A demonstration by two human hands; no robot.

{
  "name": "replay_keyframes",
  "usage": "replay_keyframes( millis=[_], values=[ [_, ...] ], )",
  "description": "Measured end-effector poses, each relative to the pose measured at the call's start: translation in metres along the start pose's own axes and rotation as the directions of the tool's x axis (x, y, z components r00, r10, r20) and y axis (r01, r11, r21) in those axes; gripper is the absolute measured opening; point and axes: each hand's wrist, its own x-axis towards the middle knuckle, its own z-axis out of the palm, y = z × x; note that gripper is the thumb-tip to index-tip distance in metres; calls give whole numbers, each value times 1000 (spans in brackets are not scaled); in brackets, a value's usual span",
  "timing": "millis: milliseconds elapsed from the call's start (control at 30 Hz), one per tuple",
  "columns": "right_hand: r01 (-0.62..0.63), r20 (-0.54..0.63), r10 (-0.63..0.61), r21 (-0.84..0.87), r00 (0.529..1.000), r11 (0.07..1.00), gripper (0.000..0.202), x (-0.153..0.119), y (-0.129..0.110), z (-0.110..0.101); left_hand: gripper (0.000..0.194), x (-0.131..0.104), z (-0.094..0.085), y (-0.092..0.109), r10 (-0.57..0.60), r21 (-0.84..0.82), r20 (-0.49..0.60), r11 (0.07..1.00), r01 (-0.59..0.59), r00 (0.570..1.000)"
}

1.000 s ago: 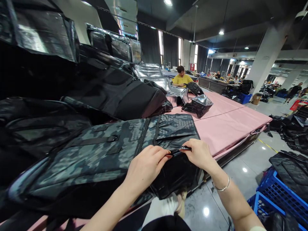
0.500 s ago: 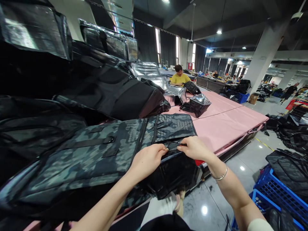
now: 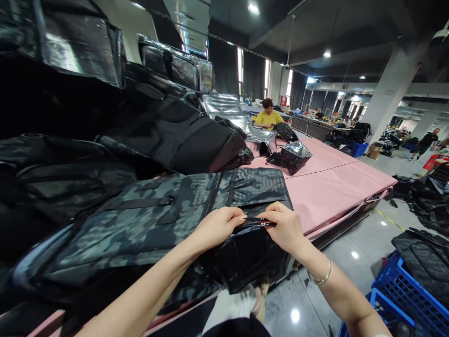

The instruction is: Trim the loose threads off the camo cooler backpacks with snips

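Camouflage bag, lower centre of frame: the left hand's fingers pinch its edge; the right hand's grip apparent dark snips, which could nick it if they slip.

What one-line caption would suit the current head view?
At a pink table, the left grip pinches at a camouflage bag's edge while the right grip holds a slim dark tool.

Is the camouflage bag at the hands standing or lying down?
Lying down: the camouflage bag stretches along the pink table, patterned face up.
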Motion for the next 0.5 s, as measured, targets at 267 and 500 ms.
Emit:
replay_keyframes(
  millis=[267,500],
  values=[
    [53,-7,-53,0,999,999,16,2,-1,6,31,3,-2,-3,46,-113,35,993,-42,998],
    [111,64,-104,-102,992,989,22,4,-3,11,22,4,-2,-6,65,-211,60,976,-51,996]
  ],
)
